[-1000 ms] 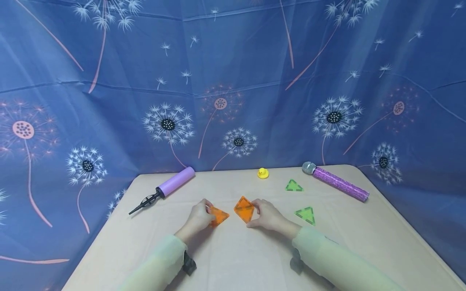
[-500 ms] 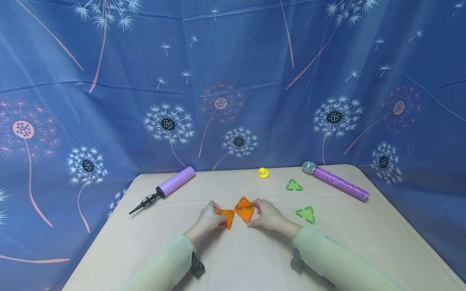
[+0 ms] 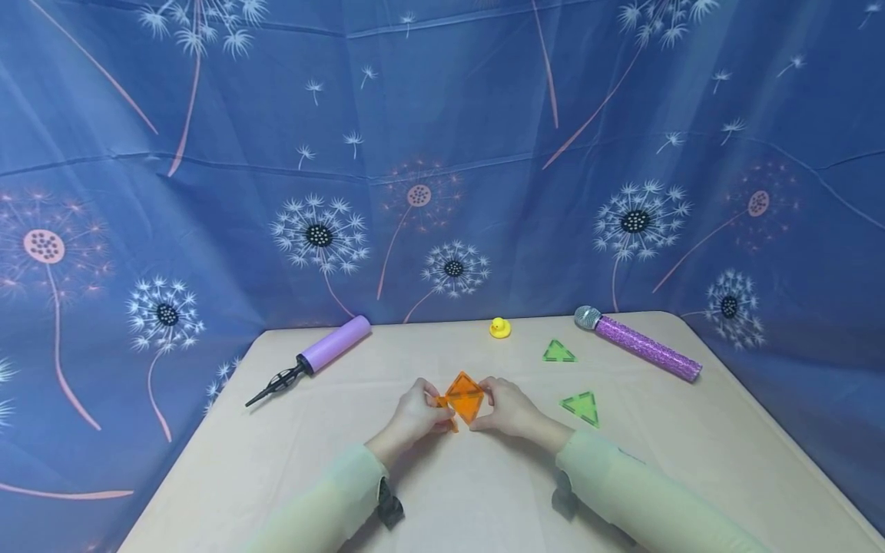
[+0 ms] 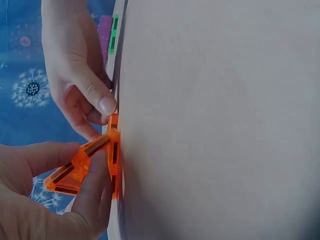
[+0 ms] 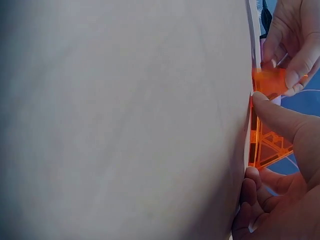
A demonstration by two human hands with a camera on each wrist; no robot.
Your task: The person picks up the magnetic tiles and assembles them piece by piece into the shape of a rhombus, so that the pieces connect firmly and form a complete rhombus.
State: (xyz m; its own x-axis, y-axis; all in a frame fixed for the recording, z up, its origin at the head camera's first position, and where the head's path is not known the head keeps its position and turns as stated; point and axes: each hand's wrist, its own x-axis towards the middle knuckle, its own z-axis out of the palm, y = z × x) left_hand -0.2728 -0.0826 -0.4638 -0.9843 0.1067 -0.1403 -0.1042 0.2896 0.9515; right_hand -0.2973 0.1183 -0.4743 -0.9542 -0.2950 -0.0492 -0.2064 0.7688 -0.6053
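Observation:
My left hand (image 3: 415, 413) pinches an orange translucent triangular magnetic tile (image 4: 64, 187) between thumb and fingers. That tile is tilted, seen nearly edge-on in the head view and partly covered by the fingers. Just to its right, two more orange triangular magnetic tiles (image 3: 465, 397) form a kite shape. Along the kite's right side my right hand (image 3: 513, 411) grips the edges, the thumb near the lower corner and fingers at the upper right. In the left wrist view the held tile's corner overlaps the orange tiles; whether they touch I cannot tell.
Two green triangular tiles (image 3: 581, 408) lie right of my right hand, one farther back. A yellow rubber duck (image 3: 500, 329) sits at the table's far edge. A purple glitter microphone (image 3: 643, 347) lies back right, a purple hand pump (image 3: 332, 347) back left.
My left hand has moved right with its orange tile, bringing it beside the kite and turning it from face-up to nearly edge-on. The right hand and the kite have stayed almost still.

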